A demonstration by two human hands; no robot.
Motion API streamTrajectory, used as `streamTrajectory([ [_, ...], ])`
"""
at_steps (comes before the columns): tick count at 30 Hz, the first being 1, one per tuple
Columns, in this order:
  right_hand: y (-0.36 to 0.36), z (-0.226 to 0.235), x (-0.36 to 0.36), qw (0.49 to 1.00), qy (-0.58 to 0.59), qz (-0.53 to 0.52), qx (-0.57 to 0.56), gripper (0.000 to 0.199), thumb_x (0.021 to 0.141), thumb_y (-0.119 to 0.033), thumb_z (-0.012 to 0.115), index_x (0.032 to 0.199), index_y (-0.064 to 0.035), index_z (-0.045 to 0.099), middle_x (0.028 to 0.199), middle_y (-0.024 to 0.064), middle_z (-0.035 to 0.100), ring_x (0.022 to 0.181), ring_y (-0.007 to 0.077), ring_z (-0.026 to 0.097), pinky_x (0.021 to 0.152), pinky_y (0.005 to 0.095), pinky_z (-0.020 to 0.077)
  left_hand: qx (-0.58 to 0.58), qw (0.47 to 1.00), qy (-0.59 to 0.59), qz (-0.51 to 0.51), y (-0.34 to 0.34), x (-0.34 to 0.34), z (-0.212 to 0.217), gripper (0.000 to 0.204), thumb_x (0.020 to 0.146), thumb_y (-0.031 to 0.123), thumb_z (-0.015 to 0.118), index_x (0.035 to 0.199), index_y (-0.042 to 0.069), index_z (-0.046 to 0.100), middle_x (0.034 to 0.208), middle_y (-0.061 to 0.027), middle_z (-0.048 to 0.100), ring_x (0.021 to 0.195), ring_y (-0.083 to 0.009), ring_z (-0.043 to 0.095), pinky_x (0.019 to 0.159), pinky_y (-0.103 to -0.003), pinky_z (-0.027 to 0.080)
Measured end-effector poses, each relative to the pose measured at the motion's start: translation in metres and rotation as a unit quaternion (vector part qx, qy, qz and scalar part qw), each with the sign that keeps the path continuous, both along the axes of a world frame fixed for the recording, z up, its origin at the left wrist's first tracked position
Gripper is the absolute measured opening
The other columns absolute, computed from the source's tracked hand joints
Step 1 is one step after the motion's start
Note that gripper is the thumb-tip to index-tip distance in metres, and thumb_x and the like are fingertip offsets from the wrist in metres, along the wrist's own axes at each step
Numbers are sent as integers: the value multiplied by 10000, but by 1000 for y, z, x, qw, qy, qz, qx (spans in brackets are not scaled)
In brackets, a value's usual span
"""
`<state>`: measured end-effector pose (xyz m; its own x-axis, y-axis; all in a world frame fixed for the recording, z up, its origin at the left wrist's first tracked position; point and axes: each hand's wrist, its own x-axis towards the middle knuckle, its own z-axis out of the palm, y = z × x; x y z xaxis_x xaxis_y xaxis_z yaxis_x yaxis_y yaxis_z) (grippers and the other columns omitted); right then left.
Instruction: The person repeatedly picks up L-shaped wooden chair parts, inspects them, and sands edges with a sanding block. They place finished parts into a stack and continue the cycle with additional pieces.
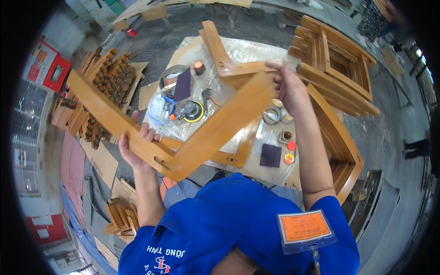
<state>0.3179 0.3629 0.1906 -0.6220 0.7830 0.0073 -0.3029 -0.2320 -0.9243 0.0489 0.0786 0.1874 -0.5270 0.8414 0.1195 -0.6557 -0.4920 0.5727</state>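
Observation:
A varnished, L-shaped wooden frame part [220, 123] is held up in front of me, its corner toward my body and its two arms pointing away. My left hand [137, 149] grips the left arm of it, fingers wrapped over the edge near the slotted corner. At the far end of the right arm is my right hand [289, 86], its fingers bent at the tip; part of that grip is blurred. Below and beyond lie another L-shaped part [233, 158] and a stacked pair of similar parts [238, 68] on the plastic-covered table [183, 55].
On the table are an orbital sander [190, 111], dark abrasive sheets [271, 156], a roll of tape [271, 114] and small jars [286, 136]. Assembled wooden frames [337, 59] stand at the right. Stacked wooden pieces [103, 91] rest on the left, with more [123, 215] near my left elbow.

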Motion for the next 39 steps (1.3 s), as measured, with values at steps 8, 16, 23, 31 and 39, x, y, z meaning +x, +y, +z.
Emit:
streamTrajectory([
  [8,-45,-236,74,903,-429,-1,-30,209,874,-104,485,975,19,622,743,128,646,604,227,643,529,347,516,-122,986,75,81,-24,6,-42,626,840,391,536,1325,38,357,816,-87,513,748,-215,551,733,-373,491],
  [16,-46,-312,21,759,-618,-98,178,302,853,-239,596,1039,-7,542,1037,219,605,958,383,594,811,478,476,-195,978,21,65,-15,39,-70,612,820,418,565,1283,61,384,811,-90,516,751,-215,558,729,-373,494],
  [23,-43,-300,-7,711,-674,-195,56,388,836,-286,628,1124,-51,517,1178,131,515,1116,331,507,918,451,422,-149,985,-33,79,-7,58,-54,641,825,476,556,1321,115,372,870,-96,516,806,-231,544,784,-397,469],
  [31,-36,-291,-16,710,-665,-228,-38,345,805,-201,638,1108,-49,578,1243,127,482,1160,332,477,942,458,416,-213,972,-98,13,-28,48,-121,669,888,546,495,1428,211,285,1070,-158,537,928,-302,540,859,-416,466],
  [39,-21,-311,-9,730,-647,-217,-38,350,728,-197,715,1034,-49,630,1105,179,598,1047,345,572,881,433,466,-244,955,-151,-67,-55,18,-226,639,923,401,517,1448,169,236,1067,-151,560,1035,-278,539,1017,-440,383],
])
